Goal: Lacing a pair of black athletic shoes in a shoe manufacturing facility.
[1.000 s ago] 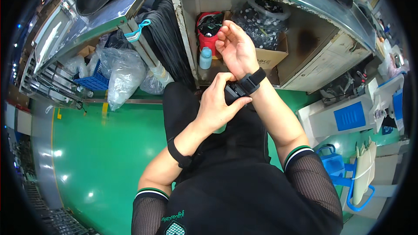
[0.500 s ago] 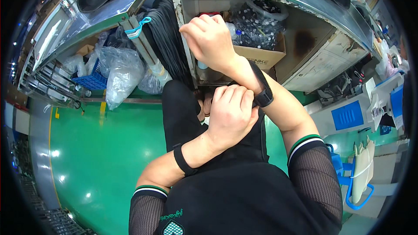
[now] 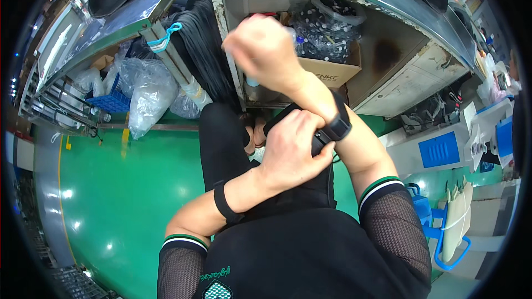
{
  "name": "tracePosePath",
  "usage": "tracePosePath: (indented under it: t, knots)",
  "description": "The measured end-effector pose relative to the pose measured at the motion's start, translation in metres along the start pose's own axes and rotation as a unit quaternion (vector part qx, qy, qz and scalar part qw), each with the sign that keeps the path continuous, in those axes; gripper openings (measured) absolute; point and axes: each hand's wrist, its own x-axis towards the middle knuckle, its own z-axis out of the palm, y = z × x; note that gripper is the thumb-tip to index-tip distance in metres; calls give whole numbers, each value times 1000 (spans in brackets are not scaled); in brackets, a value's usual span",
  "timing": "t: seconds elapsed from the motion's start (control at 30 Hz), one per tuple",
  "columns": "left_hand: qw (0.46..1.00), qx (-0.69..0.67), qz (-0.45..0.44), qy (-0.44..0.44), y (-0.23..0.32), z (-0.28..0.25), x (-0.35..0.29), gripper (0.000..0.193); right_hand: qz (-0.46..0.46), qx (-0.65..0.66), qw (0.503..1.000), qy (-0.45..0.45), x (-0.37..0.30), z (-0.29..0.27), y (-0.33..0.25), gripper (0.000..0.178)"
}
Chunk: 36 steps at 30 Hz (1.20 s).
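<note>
My left hand [image 3: 291,150] reaches across my lap to the right wrist. Its thumb and fingers are closed on the black wrist strap [image 3: 339,124], by its dark buckle-like block. A black piece [image 3: 318,145] shows between the thumb and fingers; its exact kind is partly hidden. My right hand [image 3: 263,50], blurred by motion, is raised in front of the cabinet as a loose fist, with nothing seen in it. Another black band [image 3: 224,202] circles my left wrist.
Ahead stands a worn metal cabinet [image 3: 407,86] holding a cardboard box [image 3: 331,72] of bagged dark parts. Black cords [image 3: 208,44] hang beside it. To the left are a clear plastic bag [image 3: 148,102] and a blue basket [image 3: 113,101]; a blue-framed rack [image 3: 440,232] stands at right.
My left hand has pulled slightly down from the right wrist, and more of the black strap and piece shows. My right fist has shifted a little left and blurred.
</note>
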Motion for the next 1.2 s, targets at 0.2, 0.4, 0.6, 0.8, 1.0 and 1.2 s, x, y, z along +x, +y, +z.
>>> tracePosePath:
  t: [0.2,0.4,0.6,0.8,1.0,1.2]
  knots:
    - [998,-27,-9,-51,-8,11,-10,34,155,94,983,20,-6,7,12,10]
    - [900,-347,-196,-179,-38,-14,-10,37,402,789,433,170,9,-39,11,22]
    - [761,-596,-247,-68,-35,9,-5,76,406,835,301,216,0,-41,-2,24]
    - [757,-546,-169,-317,-55,38,-18,79,330,866,307,217,17,-54,-43,28]
    - [780,-522,-145,-314,-49,44,-11,81,213,509,831,72,21,-75,-54,20]
    - [596,-630,-407,-287,-87,28,-20,42,252,754,584,164,29,-78,-50,31]
